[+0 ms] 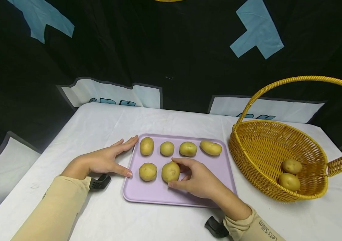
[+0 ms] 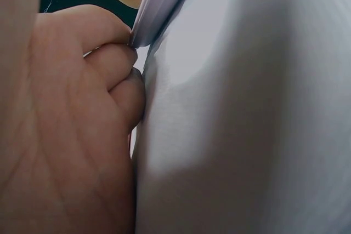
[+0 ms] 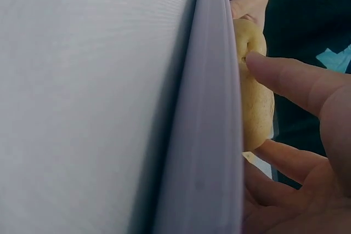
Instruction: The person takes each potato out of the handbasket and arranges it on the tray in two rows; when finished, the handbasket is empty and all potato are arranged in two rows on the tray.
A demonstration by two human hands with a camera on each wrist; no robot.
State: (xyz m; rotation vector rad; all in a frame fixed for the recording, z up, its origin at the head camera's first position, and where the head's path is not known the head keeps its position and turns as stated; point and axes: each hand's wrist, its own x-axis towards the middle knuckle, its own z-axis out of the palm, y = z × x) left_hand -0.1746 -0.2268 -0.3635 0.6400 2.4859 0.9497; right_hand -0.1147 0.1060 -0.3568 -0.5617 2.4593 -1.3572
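Note:
On a lilac tray (image 1: 154,194), several potatoes lie in two rows. My right hand (image 1: 199,179) holds the front-row potato (image 1: 170,172) between thumb and fingers, low over the tray; the right wrist view shows this potato (image 3: 256,102) with the thumb (image 3: 285,78) on its near side. To its left sits another potato (image 1: 148,171), untouched. My left hand (image 1: 104,160) is spread out at the tray's left edge, fingertips and thumb touching the rim. In the left wrist view, the fingers (image 2: 112,64) meet the tray's rim (image 2: 156,9).
A yellow woven basket (image 1: 249,167) with a tall arched handle stands right of the tray, two potatoes (image 1: 289,181) inside it. A white cloth (image 1: 104,214) covers the table. Behind hangs a black cloth (image 1: 158,50) with blue and white shapes.

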